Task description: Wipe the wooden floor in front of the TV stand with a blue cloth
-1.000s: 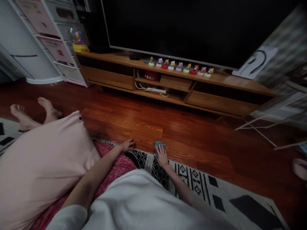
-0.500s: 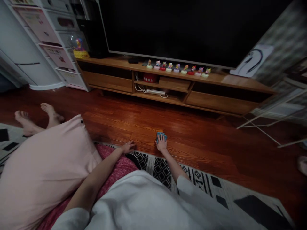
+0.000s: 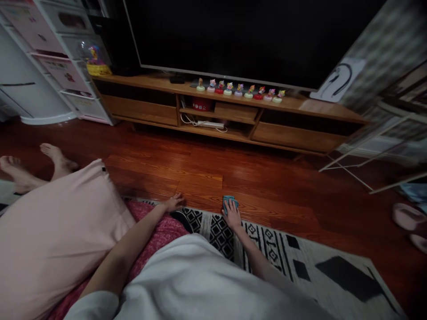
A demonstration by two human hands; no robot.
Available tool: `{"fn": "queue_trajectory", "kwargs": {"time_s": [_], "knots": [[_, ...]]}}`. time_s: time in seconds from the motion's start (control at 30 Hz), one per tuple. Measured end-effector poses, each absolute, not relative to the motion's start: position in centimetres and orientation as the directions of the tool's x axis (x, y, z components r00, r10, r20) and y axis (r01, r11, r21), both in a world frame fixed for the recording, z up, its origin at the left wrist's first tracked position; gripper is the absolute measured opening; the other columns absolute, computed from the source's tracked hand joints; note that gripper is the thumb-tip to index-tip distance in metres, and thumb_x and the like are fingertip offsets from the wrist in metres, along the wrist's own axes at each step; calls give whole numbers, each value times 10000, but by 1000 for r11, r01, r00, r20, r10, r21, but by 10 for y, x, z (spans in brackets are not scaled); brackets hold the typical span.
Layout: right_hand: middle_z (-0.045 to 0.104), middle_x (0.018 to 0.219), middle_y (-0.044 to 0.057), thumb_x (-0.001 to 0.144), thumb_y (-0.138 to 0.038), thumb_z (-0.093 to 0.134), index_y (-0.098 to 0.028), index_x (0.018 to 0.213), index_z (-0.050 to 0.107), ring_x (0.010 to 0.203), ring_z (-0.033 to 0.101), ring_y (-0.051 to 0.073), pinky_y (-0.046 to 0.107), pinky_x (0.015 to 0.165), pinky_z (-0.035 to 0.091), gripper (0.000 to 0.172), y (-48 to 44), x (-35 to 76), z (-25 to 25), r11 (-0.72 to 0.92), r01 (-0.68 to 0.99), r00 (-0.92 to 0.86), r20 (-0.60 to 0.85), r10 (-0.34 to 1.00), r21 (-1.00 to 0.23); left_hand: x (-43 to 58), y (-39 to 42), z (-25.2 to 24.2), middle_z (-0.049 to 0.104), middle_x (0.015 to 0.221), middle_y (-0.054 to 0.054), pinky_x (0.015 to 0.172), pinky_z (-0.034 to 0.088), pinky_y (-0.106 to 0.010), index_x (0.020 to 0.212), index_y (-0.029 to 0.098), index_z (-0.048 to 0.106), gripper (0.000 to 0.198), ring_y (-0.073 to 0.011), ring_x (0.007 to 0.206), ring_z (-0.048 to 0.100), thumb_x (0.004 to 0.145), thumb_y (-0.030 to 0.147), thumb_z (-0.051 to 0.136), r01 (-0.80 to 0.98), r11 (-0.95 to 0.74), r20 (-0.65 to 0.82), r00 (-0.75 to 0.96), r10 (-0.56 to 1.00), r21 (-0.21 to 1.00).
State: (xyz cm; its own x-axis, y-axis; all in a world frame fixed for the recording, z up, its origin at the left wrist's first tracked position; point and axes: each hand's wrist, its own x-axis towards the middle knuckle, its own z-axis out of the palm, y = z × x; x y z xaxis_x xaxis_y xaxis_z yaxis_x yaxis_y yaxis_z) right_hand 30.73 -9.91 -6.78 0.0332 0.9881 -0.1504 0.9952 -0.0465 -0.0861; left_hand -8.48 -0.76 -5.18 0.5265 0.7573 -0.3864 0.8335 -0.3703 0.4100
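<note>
My right hand (image 3: 232, 217) presses a small blue cloth (image 3: 229, 201) flat on the red-brown wooden floor (image 3: 267, 186), just past the edge of the black-and-white patterned rug (image 3: 273, 253). Its fingers lie on top of the cloth, curled over it. My left hand (image 3: 173, 203) rests palm down on the floor at the rug's edge, fingers spread, holding nothing. Both arms reach forward from my white shirt.
A large pink cushion (image 3: 56, 231) lies at the left on a red fabric (image 3: 160, 235). Another person's bare feet (image 3: 33, 164) show beyond it. A low wooden TV stand (image 3: 227, 115) with small figurines (image 3: 238, 89) and a dark screen stands ahead. White drawers are far left, a pink slipper (image 3: 405, 218) far right.
My right hand pushed the blue cloth forward across the floor, then drew it back toward the rug and a little to the right. The left hand stayed in place.
</note>
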Motion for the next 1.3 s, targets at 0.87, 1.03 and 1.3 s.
{"fn": "queue_trajectory", "kwargs": {"time_s": [0.87, 1.03, 1.3], "knots": [[145, 1670, 103, 1023, -431, 205, -205, 1592, 192, 1515, 122, 277, 504, 1193, 160, 613, -57, 344, -55, -320, 936, 315, -57, 947, -149, -84, -13, -42, 228, 1646, -116, 1201, 219, -432, 1500, 234, 436, 658, -326, 1499, 189, 952, 591, 507, 842, -352, -425, 517, 743, 410], [182, 1650, 168, 1030, -426, 191, -149, 1586, 203, 1489, 159, 316, 544, 1166, 192, 621, -11, 314, -40, -374, 907, 372, -46, 927, -194, -82, -12, -40, 228, 1644, -123, 1199, 231, -426, 1501, 219, 434, 645, -325, 1501, 181, 947, 536, 526, 851, -337, -433, 502, 749, 403], [181, 1666, 35, 1008, -457, 310, -303, 1572, 252, 1527, 128, 230, 468, 1205, 169, 588, -66, 218, -60, 213, 957, -225, -43, 973, -196, -77, -14, -39, 203, 1644, -155, 1194, 229, -455, 1496, 197, 436, 662, -339, 1501, 170, 942, 547, 527, 847, -312, -433, 497, 752, 431]]}}
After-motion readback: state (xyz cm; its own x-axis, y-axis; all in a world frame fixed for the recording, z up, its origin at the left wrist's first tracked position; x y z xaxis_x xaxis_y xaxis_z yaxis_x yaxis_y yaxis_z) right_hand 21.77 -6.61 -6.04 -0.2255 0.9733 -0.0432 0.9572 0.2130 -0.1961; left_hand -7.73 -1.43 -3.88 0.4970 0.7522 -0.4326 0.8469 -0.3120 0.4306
